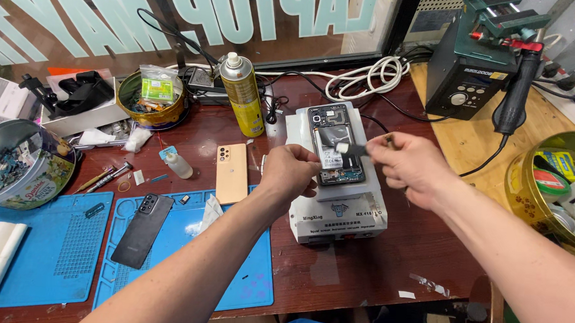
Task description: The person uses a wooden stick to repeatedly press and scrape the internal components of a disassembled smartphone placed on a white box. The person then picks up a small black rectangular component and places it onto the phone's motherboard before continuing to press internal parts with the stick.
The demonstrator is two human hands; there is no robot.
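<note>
Glossy dark reddish wood makes up the bench (360, 279), with two soft blue rubbery mats (42, 253) laid on its near left part, their surfaces moulded into small square cells. Near the middle stands a boxy white heating station (337, 214) with rounded corners and a flat top, and on that top lies an opened phone (336, 144), back cover off, its dark inner boards and a pale label showing. The left hand (290, 171) is curled into a loose fist at the phone's left edge, fingers folded in; whether it pinches anything I cannot tell. The right hand (410, 166) is closed around a slim brush (355, 148), whose small white tip rests on the phone's middle. Just left of the station lies a peach-coloured phone back (232, 173), smooth and matt, flat on the wood and the mat's edge. Farther left, a black phone (142, 229) lies face down and slanted on the mat. A tall yellow spray can (242, 93) with a shiny metal shoulder stands behind the peach back. At the far left a round tin (18, 165) tilts on its side with small parts inside it. A dark, boxy soldering station (469, 66) sits on pale wood at the right rear, with a coiled white cable (366, 76) beside it.
</note>
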